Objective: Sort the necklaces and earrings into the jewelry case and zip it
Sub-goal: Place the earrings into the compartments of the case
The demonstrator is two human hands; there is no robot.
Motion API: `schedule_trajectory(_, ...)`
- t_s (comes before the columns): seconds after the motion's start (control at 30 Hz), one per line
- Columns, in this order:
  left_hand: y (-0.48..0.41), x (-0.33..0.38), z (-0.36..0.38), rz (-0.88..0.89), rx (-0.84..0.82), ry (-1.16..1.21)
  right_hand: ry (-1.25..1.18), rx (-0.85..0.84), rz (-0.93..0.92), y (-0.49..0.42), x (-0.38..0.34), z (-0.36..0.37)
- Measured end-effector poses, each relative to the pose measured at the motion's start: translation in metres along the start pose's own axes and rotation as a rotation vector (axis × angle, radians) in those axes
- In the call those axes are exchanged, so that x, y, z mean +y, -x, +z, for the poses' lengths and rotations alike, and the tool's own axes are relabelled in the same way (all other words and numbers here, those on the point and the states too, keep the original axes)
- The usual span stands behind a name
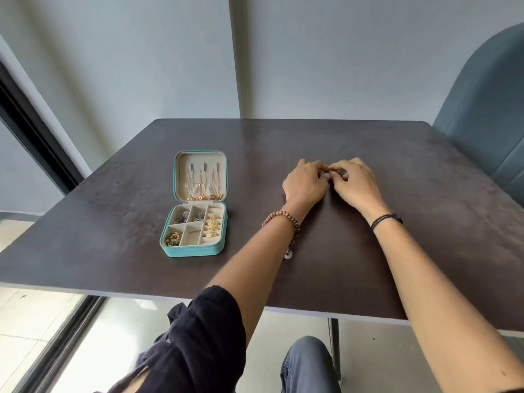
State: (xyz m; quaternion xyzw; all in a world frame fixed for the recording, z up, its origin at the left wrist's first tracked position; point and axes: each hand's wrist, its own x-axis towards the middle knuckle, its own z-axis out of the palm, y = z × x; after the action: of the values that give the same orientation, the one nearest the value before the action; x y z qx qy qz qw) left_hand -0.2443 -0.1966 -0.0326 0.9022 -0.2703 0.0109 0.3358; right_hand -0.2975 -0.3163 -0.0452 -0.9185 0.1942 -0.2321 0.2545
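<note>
Well right of the open teal jewelry case (192, 251), left hand (304, 184) and right hand (357, 185) meet on the table (340, 256), curled fingertips pinching 1 small piece (330, 172), too tiny to name. Gold necklaces (202, 182) hang in the lid; earrings (212, 226) sit in base compartments.

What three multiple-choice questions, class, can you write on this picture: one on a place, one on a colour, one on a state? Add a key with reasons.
1. Where is the jewelry case? A left of both hands B between them C right of them
2. Its outer colour? A red B teal C black
3. Its state? A zipped B open, lid laid back C half closed
Key: 1 A, the left hand and right hand, pinching a small piece, lie to its right; 2 B, teal walls; 3 B, necklaces in the lid show.
</note>
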Motion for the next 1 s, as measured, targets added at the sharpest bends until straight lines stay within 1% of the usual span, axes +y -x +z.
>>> schedule_trajectory(0.27,0.009,0.004,0.002,0.059,0.080,-0.052,-0.019,0.057,-0.009,0.004,-0.001,-0.003)
schedule_trajectory(0.37,0.011,0.006,0.001,0.082,0.085,-0.078,-0.021,0.065,0.006,0.006,0.000,-0.004)
schedule_trajectory(0.5,0.011,0.005,0.002,0.096,0.092,-0.092,0.050,0.039,0.034,0.008,0.000,-0.005)
schedule_trajectory(0.63,0.011,0.004,0.003,0.124,0.097,-0.116,0.060,0.039,0.010,0.010,0.000,-0.006)
schedule_trajectory(0.83,0.012,0.007,0.007,0.217,0.101,-0.228,0.079,0.047,-0.015,0.013,0.000,-0.006)
schedule_trajectory(0.9,0.012,0.008,0.008,0.233,0.099,-0.228,0.052,0.055,-0.014,0.014,-0.003,-0.007)
schedule_trajectory(1.0,0.014,0.008,0.006,0.218,0.093,-0.192,-0.064,0.083,0.009,0.020,-0.008,-0.009)
